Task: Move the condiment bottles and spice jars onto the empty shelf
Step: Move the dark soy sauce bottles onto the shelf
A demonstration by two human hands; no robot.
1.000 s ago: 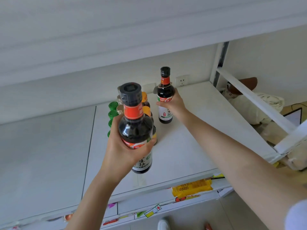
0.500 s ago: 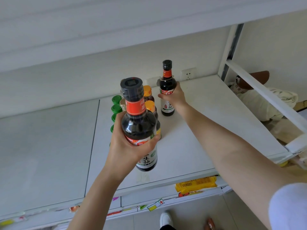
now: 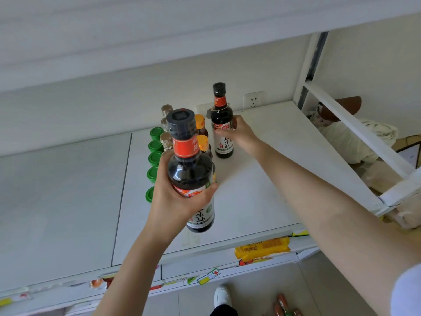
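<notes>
Shelf: white shelf (image 3: 262,179) below an upper board, wall socket (image 3: 253,99) at back; goods grouped mid-shelf.
Green-cap jars (image 3: 155,158): row of five, upright, placed, L edge of group.
Glass jars (image 3: 166,140): approx. three, brownish lids, just R of green row, placed.
Left hand (image 3: 175,201): fingers and thumb wrapped round front soy bottle (image 3: 191,174); bottle upright near front edge, base appears just clear of shelf (contact not confirmable).
Orange-cap bottles (image 3: 202,142): two, upright, behind front soy bottle, placed.
Right hand (image 3: 241,133): fingers curled round rear soy bottle (image 3: 222,124); bottle upright, base on shelf, just R of orange caps.
Progress: judged well along. Rear bottle needs release only; front bottle needs set-down.
Remaining qty: can't tell; stock off-frame.
</notes>
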